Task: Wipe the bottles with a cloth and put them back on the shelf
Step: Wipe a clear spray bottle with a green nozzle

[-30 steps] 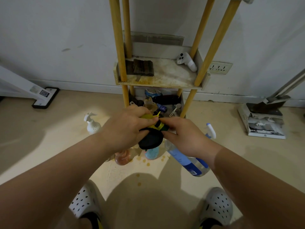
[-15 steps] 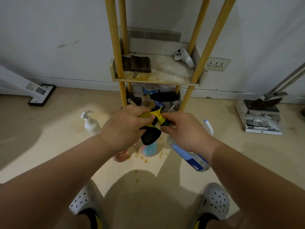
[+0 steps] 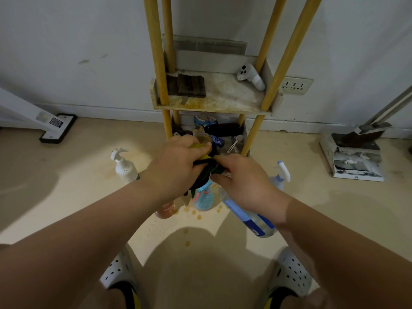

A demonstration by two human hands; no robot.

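Left hand (image 3: pixel 176 166) clenched on dark cloth (image 3: pixel 201 177), right hand (image 3: pixel 243 181) gripping small yellow-green bottle (image 3: pixel 208 156) between both hands; more bottles on floor (image 3: pixel 66 175) just beyond, shelf (image 3: pixel 214 103) ahead

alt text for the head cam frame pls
Both hands, left and right, work a dark cloth around a small yellow object above a beige floor, before a yellow-poled wooden shelf. A white pump bottle stands on the floor.
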